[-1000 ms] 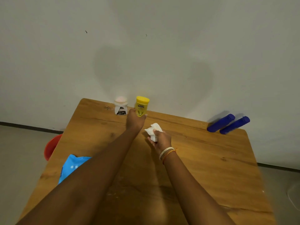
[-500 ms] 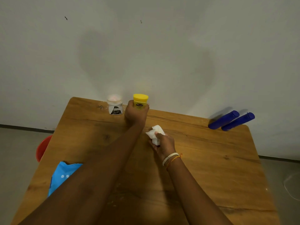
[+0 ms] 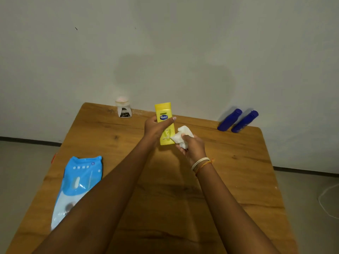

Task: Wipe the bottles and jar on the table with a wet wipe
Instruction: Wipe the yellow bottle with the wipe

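Since a second ago you have lifted the yellow lotion bottle point(image 3: 165, 123) off the back of the counter point(image 3: 238, 162) and drawn it toward you; it now hangs upright above the wood. Your left hand point(image 3: 156, 128) is the grip on it, fingers behind and thumb across the label. Your right hand point(image 3: 192, 149) clutches the bunched wet wipe point(image 3: 180, 137), whose edge touches the bottle's lower right side.

With one hand holding the bottle near its middle, a damp surface could let it slide out of your fingers once you rub hard. Its cap looks closed; I cannot tell how full it is.

By the wall, the small jar point(image 3: 123, 109) waits with its lid on, contents unclear. Two blue bottles point(image 3: 237, 121) lean at the far right corner, capped. At your left the blue wipes pack point(image 3: 77, 184) lies flat.
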A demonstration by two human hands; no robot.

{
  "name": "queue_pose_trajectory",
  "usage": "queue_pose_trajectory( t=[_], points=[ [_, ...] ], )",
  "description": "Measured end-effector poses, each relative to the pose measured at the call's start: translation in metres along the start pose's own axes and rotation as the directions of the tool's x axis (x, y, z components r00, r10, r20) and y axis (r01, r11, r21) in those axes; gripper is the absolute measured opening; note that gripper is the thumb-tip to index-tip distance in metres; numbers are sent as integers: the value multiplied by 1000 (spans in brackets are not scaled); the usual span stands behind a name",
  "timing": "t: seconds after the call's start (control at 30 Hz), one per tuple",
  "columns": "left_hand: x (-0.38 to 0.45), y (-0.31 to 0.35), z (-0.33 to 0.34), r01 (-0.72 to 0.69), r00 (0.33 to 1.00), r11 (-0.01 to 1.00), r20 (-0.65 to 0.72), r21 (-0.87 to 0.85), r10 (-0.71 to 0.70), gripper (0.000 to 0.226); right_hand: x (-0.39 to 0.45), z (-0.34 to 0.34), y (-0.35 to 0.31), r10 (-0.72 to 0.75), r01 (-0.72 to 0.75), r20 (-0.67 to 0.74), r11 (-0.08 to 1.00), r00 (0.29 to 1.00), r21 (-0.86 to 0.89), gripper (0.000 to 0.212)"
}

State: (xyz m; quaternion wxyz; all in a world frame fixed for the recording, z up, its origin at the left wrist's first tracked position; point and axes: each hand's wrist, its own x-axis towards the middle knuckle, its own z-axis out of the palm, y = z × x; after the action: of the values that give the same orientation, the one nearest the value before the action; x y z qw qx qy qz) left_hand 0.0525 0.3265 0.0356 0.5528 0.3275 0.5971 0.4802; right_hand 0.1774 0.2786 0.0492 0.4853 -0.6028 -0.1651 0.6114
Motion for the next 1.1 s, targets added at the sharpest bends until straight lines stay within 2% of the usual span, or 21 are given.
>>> queue_pose_trajectory(
  t=[0.1, 0.33, 0.53, 0.6, 0.7, 0.77, 0.9, 1.1],
  points=[
    [-43, 8, 17, -9, 1000, 999, -3, -42, 9, 38, -26, -26, -14, 27, -27, 75, 1000, 997, 5, 14],
    [-131, 14, 59, -81, 996, 992, 27, -94, 84, 20, -82, -87, -47, -14, 26, 241, 999, 970, -46, 13],
    [-176, 28, 76, -149, 980, 972, 106, -184, 170, 27, -115, -115, -74, -82, 90, 317, 996, 945, -9, 16],
    [-182, 39, 75, -126, 975, 960, 147, -248, 166, 24, -122, -117, -81, -118, 122, 335, 992, 935, 8, 13],
    [-185, 56, 71, -10, 953, 909, 272, -418, 136, 51, -128, -113, -91, -190, 204, 327, 979, 926, -9, 13],
    [-184, 65, 66, 3, 942, 871, 295, -491, 163, 63, -130, -106, -95, -243, 261, 304, 965, 921, -19, 16],
    [-184, 75, 55, -21, 927, 868, 316, -496, 203, 64, -132, -95, -101, -313, 332, 287, 943, 905, -19, 24],
    [-187, 73, 36, -58, 886, 901, 393, -430, 245, 64, -141, -83, -108, -445, 470, 211, 878, 870, -91, 18]
  ],
)
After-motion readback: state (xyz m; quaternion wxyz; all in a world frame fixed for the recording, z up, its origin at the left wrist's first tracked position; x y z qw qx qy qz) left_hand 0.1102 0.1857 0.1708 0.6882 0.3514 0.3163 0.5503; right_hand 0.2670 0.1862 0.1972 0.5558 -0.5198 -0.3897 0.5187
